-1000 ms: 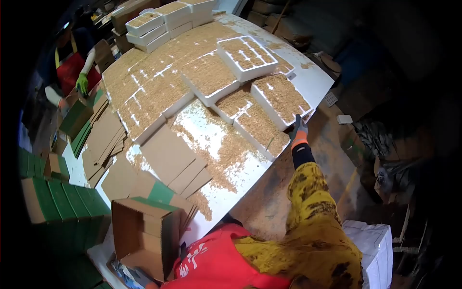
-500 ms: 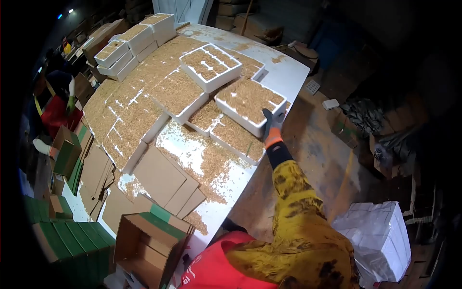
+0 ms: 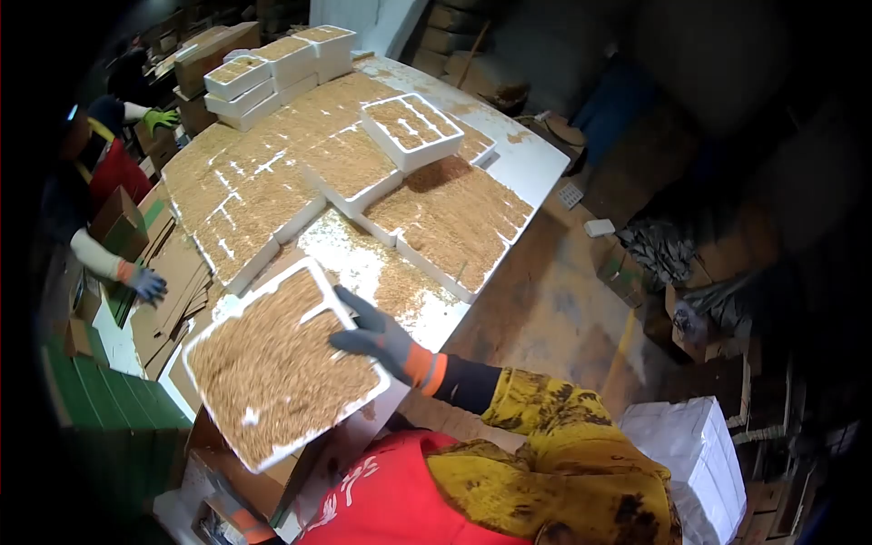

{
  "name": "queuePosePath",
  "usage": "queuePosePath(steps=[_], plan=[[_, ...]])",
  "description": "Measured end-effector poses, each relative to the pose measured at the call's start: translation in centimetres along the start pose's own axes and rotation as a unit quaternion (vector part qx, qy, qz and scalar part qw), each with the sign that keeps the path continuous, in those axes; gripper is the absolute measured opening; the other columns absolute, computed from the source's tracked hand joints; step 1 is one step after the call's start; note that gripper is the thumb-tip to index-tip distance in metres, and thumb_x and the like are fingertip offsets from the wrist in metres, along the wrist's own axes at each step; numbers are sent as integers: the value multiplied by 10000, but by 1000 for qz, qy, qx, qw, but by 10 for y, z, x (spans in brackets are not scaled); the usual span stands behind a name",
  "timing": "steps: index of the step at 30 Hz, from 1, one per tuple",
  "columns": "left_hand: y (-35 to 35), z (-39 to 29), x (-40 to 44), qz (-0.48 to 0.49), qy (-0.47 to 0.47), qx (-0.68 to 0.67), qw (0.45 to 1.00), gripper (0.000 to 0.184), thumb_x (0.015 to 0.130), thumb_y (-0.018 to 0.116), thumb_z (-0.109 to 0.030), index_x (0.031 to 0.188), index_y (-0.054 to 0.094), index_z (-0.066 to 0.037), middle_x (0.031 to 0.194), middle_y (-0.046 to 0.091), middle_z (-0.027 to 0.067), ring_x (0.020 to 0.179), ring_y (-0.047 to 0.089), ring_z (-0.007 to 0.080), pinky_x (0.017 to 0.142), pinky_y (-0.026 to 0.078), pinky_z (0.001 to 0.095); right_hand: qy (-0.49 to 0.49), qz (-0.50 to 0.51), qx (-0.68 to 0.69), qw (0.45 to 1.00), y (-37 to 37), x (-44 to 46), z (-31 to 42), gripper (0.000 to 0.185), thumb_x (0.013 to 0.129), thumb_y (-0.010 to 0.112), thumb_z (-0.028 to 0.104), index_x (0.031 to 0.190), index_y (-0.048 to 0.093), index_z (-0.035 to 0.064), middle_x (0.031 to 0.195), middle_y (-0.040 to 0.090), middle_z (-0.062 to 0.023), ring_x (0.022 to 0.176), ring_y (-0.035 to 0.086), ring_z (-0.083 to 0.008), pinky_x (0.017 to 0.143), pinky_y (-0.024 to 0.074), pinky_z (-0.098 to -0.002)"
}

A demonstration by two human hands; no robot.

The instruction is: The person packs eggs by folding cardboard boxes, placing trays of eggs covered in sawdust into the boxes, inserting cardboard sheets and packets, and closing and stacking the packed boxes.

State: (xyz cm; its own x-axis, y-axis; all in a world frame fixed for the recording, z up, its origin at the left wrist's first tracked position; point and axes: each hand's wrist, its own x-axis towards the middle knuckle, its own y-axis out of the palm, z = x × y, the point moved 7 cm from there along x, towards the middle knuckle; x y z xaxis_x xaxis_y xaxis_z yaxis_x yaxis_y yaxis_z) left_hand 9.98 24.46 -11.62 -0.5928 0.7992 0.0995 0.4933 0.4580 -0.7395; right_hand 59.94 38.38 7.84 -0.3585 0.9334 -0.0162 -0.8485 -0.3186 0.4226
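A white foam tray (image 3: 324, 427) heaped with tan shavings is held tilted in front of me. My right hand (image 3: 377, 341), in a grey glove with an orange cuff, grips its right edge, fingers over the rim. Under the tray stands an open cardboard box (image 3: 207, 438), mostly covered by it. Low by the box is my left hand (image 3: 234, 501), also gloved; its fingers are hidden, so its hold cannot be made out. Similar filled trays (image 3: 436, 273) lie side by side on the white table (image 3: 531, 168).
One filled tray (image 3: 413, 156) rests on top of others, and more are stacked (image 3: 241, 100) at the far left. A co-worker's gloved hand (image 3: 148, 283) reaches over flat cardboard (image 3: 168, 313). Green boxes (image 3: 118, 400) stand at left; a white wrapped bundle (image 3: 686, 454) sits at right.
My right hand has carried the filled tray from the table's right side to above the cardboard box. My left hand has come into view. The co-worker's hands have moved.
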Motion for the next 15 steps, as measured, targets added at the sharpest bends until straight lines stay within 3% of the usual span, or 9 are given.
queuePosePath(steps=[1, 2, 5, 11, 13, 14, 15], plan=[[0, -1, -1, -1, 5, -5, 1000, 445, 971, 478, -219, 1327, 403, 36, 1317, 477, 226, 1212, 473, 324, 1031, 371, 367, -10, 26, -17, 999, 21, 1, -6, 800, 842, 709, 210, 1479, 246, 68, 1372, 458, -171, 1173, 531, -253, 940, 457, -321], [-2, -1, -4, -2, 11, -10, 1000, 439, 969, 479, -218, 1322, 409, 35, 1311, 481, 224, 1207, 477, 323, 1028, 373, 367, -10, 38, -121, 992, 40, 1, -5, 808, 832, 712, 227, 1479, 252, 78, 1291, 498, -161, 1101, 545, -186, 885, 474, -305], [-7, 2, -10, -4, 24, -25, 999, 424, 965, 483, -215, 1307, 427, 29, 1295, 496, 218, 1192, 489, 321, 1019, 380, 367, -90, 53, -375, 921, 85, 11, -27, 890, 772, 737, 412, 1459, 292, 63, 1281, 529, -197, 1091, 566, -220, 909, 452, -325], [-21, 5, -21, -11, 46, -48, 998, 394, 956, 491, -208, 1277, 462, 19, 1262, 525, 207, 1163, 513, 316, 1002, 393, 367, 20, 130, -445, 886, 159, 17, -82, 972, 738, 699, 539, 1460, 275, 44, 1262, 543, -241, 1094, 573, -330, 931, 442, -356], [-29, 8, -26, -17, 43, -52, 998, 385, 953, 494, -205, 1267, 474, 16, 1251, 534, 203, 1153, 521, 314, 996, 398, 367, 68, 166, -501, 847, 171, 19, -93, 1032, 707, 670, 620, 1461, 271, 40, 1229, 561, -258, 1074, 574, -395, 917, 451, -386], [-32, 10, -30, -18, 43, -51, 998, 380, 952, 495, -204, 1263, 480, 14, 1245, 539, 201, 1148, 525, 313, 993, 400, 368, 56, 180, -582, 791, 177, 20, -94, 948, 712, 624, 651, 1370, 412, 3, 1072, 623, -272, 953, 614, -413, 848, 481, -415], [-36, 11, -33, -18, 45, -50, 998, 375, 951, 497, -203, 1258, 486, 12, 1240, 544, 199, 1144, 529, 313, 990, 403, 368, 46, 215, -627, 747, 182, 22, -101, 874, 726, 617, 637, 1308, 468, 2, 1017, 637, -262, 914, 624, -400, 823, 487, -421]])
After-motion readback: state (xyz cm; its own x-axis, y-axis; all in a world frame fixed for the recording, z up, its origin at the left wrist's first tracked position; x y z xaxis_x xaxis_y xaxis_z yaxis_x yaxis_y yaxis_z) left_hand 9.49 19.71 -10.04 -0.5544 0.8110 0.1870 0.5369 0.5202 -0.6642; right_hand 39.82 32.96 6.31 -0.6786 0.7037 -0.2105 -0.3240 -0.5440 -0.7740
